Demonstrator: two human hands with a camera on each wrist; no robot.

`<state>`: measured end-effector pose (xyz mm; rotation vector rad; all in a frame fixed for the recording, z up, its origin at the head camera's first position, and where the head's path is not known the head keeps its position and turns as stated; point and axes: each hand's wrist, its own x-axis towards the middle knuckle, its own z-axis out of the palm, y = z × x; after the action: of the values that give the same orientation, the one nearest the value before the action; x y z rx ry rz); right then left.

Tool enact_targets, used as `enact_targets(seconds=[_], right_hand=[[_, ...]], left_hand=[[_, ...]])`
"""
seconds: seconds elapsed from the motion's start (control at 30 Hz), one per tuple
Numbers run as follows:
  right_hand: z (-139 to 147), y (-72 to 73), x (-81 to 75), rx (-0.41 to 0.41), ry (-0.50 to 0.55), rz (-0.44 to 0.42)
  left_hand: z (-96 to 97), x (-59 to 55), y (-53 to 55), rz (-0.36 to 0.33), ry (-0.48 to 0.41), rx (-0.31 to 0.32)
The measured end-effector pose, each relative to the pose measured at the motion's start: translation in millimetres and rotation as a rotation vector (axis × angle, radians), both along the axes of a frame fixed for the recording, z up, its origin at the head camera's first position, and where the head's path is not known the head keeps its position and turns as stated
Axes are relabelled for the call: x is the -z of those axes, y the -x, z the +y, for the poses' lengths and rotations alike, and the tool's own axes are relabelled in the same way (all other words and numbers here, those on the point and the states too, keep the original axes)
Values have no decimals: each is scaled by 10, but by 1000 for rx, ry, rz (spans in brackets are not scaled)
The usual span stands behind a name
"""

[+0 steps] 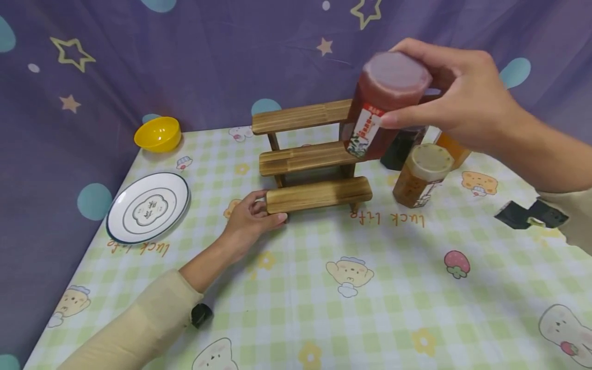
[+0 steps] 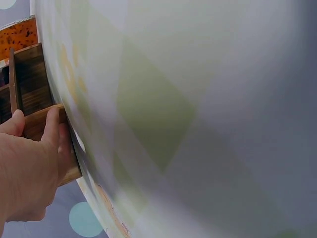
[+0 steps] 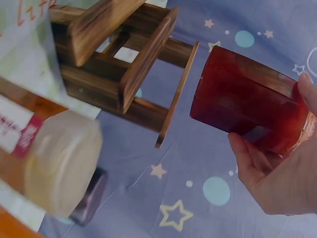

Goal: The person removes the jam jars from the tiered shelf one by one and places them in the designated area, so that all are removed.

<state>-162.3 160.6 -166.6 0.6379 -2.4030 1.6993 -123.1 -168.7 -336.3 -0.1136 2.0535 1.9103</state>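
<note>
A three-step wooden display rack (image 1: 319,195) stands on the checked tablecloth. My left hand (image 1: 245,221) grips the left end of its lowest step; in the left wrist view, thumb and fingers hold the wood (image 2: 37,124). Up at the rack's right side, my right hand (image 1: 467,92) holds a red jar (image 1: 393,92) with a white and red label. It hangs in the air, tilted, its pale end toward the head camera. In the right wrist view the jar's red body (image 3: 242,99) is apart from the rack's steps. The jar hides the right part of the upper steps.
Right of the rack stand a brown jar (image 1: 416,185) with a pale lid, a dark jar (image 1: 401,149) and an orange jar (image 1: 453,149), partly hidden. On the left lie a white plate (image 1: 125,223) and a yellow bowl (image 1: 157,136). A purple curtain (image 1: 208,67) hangs behind.
</note>
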Motion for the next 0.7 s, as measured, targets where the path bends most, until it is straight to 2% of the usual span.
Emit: enact_targets(seconds=[0.2,0.47,0.53,0.63,0.7], right_hand=[[227,35,67,31,7,-50],[552,61,126,152,6,-62],[643,82,150,157,35,-44],[755,96,174,158,22,11],[822,115,189,134,47,39]], left_hand=[[6,-1,6,-1,-12,-3],[12,7,6,-15,-5,-8],[9,9,9,-9,-4,-5],[9,8,13,2,2,1],[12,15,19,4,-1,-1]])
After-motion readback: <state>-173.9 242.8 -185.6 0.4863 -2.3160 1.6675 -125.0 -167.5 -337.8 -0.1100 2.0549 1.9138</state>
